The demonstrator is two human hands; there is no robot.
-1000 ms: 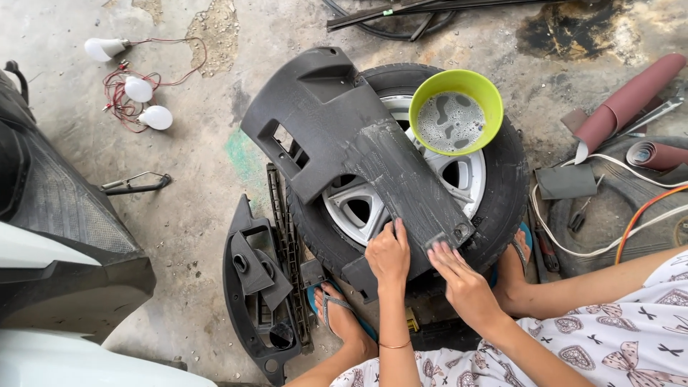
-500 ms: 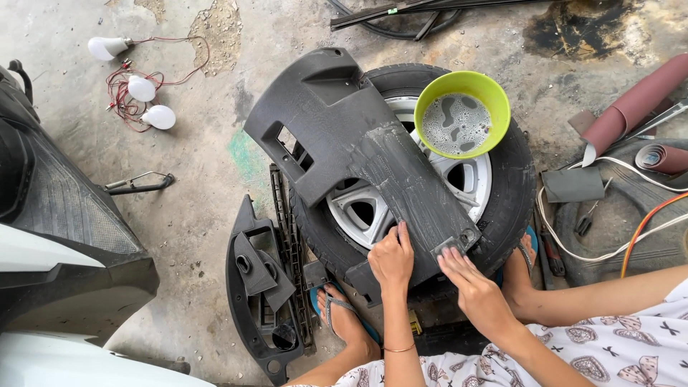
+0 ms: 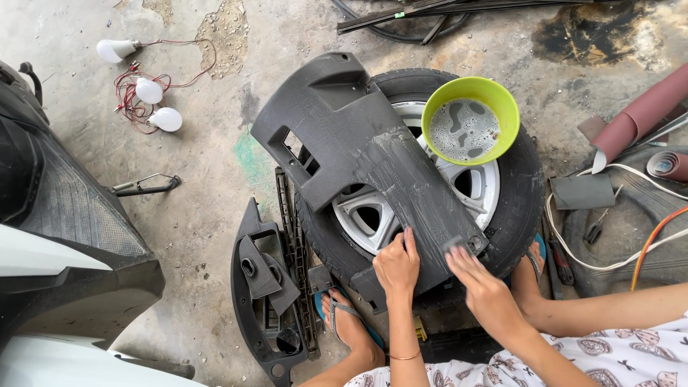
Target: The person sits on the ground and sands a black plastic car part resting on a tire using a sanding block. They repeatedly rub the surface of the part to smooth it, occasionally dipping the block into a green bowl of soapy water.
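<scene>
My right hand (image 3: 487, 290) presses a small grey sanding pad (image 3: 453, 247) flat under its fingers on the near end of the black plastic panel (image 3: 358, 150), while my left hand (image 3: 396, 265) rests beside it, fingers spread flat, holding nothing. The panel lies across a tyre and wheel (image 3: 502, 208) on the floor, a green bowl (image 3: 469, 129) of soapy water at its far right. The near strip looks scuffed grey and wet; the far half remains dark, so I judge most sanding is left.
</scene>
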